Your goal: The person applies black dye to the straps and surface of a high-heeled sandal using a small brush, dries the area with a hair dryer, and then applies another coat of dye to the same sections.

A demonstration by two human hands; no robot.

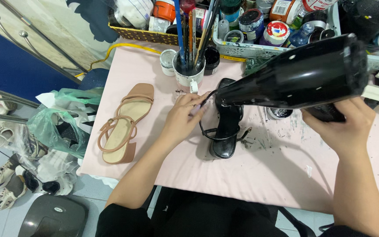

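Note:
My right hand (341,125) grips the handle of a black hair dryer (294,79), whose nozzle points left and down at a black strappy sandal (225,131) lying on the pink table cover (259,175). My left hand (185,118) rests on the table beside the sandal, fingers pinching one of its thin black straps near the dryer's nozzle. A tan strappy heeled sandal (121,127) lies to the left, apart from both hands.
A white cup of brushes (188,66) stands behind my left hand, with small jars beside it. Trays crowded with paint jars and bottles (259,26) line the table's back. Plastic bags (58,123) and shoes (5,184) lie on the floor at left.

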